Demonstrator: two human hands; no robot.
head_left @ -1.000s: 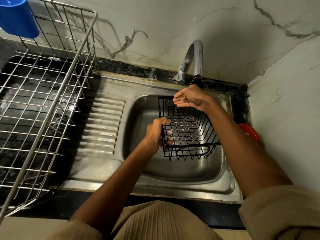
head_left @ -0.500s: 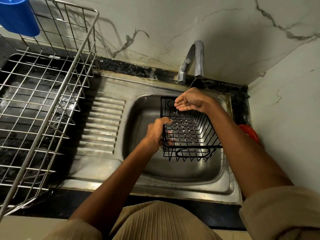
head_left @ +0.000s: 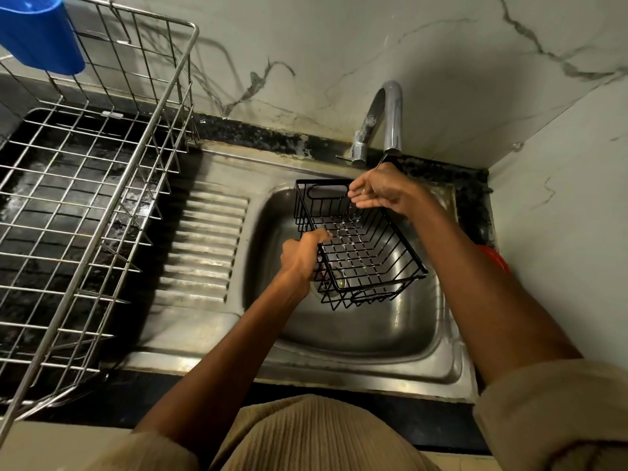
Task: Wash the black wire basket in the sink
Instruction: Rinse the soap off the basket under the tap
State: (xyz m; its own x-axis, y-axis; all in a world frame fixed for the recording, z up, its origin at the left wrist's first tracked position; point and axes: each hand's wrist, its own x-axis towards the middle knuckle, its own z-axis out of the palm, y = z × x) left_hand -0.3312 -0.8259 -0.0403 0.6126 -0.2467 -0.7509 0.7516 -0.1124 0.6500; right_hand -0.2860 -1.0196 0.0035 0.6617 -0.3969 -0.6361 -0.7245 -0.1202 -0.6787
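The black wire basket [head_left: 356, 243] hangs tilted over the sink [head_left: 424, 351]; left hand [head_left: 302, 256] clamps its near rim. Right hand [head_left: 380, 192], cupped loosely, should rub every wire under the tap [head_left: 384, 120].

Black wire basket [head_left: 360, 246], steel-grey sink [head_left: 421, 338], blue cup [head_left: 40, 35], perhaps red lid [head_left: 496, 260].

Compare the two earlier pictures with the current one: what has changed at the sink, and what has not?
Little changed. The black wire basket tilted slightly, its far end swinging a bit left. The right hand stayed cupped under the tap. The left hand kept its grip on the basket's near-left rim. Nothing was let go; sink and drying rack are unchanged.
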